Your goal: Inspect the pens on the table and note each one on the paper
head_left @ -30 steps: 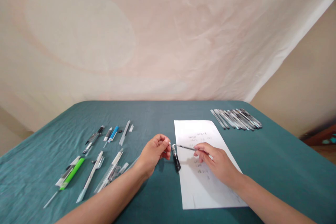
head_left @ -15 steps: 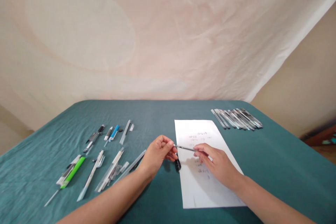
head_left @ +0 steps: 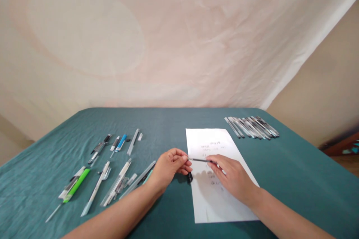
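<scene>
A thin dark pen refill stretches almost level between my two hands, above the left side of a white paper sheet with handwriting on it. My left hand pinches its left end between thumb and fingertips. At the other end, the fingers of my right hand are closed on it, over the middle of the sheet. Below my left fingertips a black pen cap lies at the paper's left edge, partly hidden by that hand. My left forearm covers part of a clear pen barrel.
Left of my hands lie pen parts: a green barrel, a white pen, a blue pen piece, and clear tubes. A row of several refills lies at the back right of the green cloth.
My left hand has shifted slightly down. The refill has turned from a slant to nearly level, and my right fingers have drawn closer together around its end.
</scene>
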The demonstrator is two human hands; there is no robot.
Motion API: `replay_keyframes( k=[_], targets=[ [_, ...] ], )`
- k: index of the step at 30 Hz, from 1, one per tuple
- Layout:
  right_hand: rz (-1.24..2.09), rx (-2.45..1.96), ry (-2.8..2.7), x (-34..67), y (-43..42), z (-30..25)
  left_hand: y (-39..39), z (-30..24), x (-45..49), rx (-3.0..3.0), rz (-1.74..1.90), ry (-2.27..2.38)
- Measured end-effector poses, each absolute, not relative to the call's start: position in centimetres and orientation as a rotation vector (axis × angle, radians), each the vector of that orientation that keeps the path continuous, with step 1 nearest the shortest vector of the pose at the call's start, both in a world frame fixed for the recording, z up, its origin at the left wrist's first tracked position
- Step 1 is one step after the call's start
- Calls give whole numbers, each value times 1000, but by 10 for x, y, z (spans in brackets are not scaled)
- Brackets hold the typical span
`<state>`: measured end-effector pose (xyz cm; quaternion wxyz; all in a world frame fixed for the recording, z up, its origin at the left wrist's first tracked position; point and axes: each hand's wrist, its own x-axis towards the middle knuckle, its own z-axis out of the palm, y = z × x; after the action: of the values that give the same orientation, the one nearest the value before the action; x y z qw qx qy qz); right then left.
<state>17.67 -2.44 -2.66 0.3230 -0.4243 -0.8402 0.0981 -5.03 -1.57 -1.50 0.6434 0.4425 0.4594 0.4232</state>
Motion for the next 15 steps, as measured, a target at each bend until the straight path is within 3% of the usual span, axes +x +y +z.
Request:
replay_keyframes(
  k=[6,15],
  targets=[
    [146,-1012,-2215,174,-24,-26,-18,-18,-46,990,964,1034],
    [232,-987,-2194,169,-25,-25,-22,-15,-44,801,925,980]
  ],
)
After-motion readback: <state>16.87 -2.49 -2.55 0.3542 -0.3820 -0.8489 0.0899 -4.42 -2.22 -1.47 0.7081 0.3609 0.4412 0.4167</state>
